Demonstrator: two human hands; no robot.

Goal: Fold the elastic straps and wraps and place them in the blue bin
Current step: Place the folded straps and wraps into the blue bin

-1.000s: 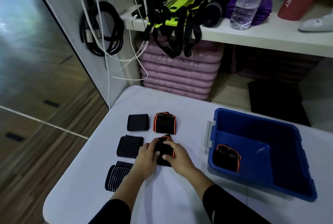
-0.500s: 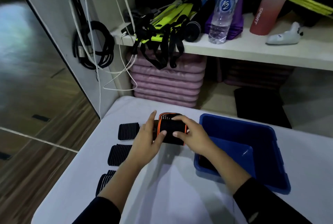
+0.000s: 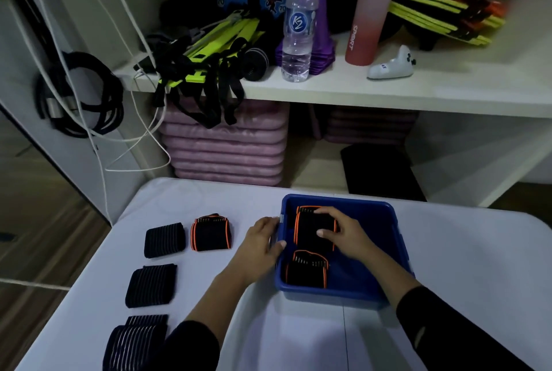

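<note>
The right hand reaches into the blue bin with thumb and fingers closed around a folded black wrap with orange edging, gripping it from its right side. The wrap sits in the far left part of the bin, its orange-trimmed sides running away from the person, so its longer axis points toward the shelf; whether it rests on the bin floor or is held just above it cannot be told. Just nearer the person than the grip, a second orange-edged wrap lies folded in the bin's near left corner, close to the held one.

Left of the grip, the left hand clasps the bin's left wall, thumb hooked over the rim on the inside and fingers outside against it.

Further left, on the white table, a third orange-edged wrap lies folded, well apart from the bin. Beyond it, three black ribbed elastic straps lie in a column: the far one just beside the orange-edged wrap, the middle one, and the near one, partly behind the left sleeve.

Past the bin, a white shelf carries a water bottle and a pink bottle.
</note>
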